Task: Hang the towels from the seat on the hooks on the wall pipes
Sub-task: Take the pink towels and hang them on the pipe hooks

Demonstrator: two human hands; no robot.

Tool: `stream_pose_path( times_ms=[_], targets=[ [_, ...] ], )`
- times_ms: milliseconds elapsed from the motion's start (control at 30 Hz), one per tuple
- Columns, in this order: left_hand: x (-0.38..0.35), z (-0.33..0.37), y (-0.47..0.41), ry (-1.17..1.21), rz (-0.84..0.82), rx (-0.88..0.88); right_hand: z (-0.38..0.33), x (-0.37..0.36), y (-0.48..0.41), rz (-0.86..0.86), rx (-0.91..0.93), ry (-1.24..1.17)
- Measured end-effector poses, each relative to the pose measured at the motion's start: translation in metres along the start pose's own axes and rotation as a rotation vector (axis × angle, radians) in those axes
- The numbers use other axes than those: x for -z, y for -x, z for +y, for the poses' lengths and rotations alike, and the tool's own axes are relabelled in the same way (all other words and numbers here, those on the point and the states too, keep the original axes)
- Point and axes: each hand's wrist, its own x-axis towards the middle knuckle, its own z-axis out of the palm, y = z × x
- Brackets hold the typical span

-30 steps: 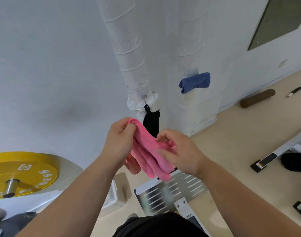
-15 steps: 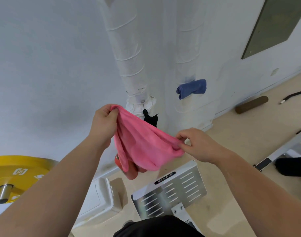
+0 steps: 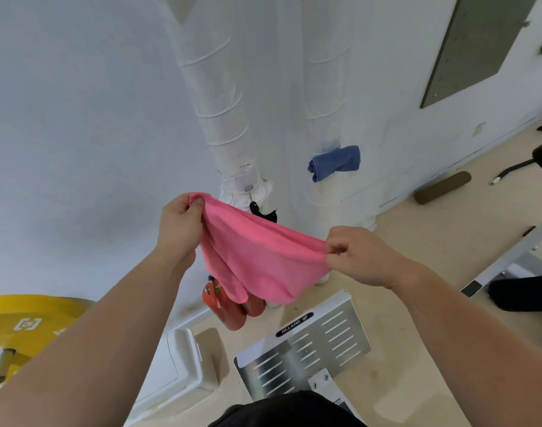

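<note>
pink towel (image 3: pixel 257 257) stretched between both hands, left hand (image 3: pixel 180 226) pinching one end, right hand (image 3: pixel 359 254) pinching the other

A white painted wall (image 3: pixel 78 118) is filling most of the view, a grey panel (image 3: pixel 476 47) sitting high at its right. Beige floor (image 3: pixel 433 229) is running below it, carrying red fire extinguishers (image 3: pixel 232 314), a slotted metal plate (image 3: pixel 325 343) and a brown roller (image 3: pixel 442 188). A yellow weight plate (image 3: pixel 32 322) is showing at lower left.

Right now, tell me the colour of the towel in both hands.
The towel is plain pink; head view shows it best.
</note>
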Motion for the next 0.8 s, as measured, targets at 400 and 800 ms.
stream_pose_path(
  times_ms=[400,800],
  targets=[
    [0.015,-0.023,0.018,0.06,-0.217,0.084,0.017,0.017,0.008,0.511,-0.236,-0.676],
    [0.014,-0.017,0.025,0.063,-0.152,0.143,0.012,0.021,0.003,0.42,-0.433,-0.681]
  ],
)
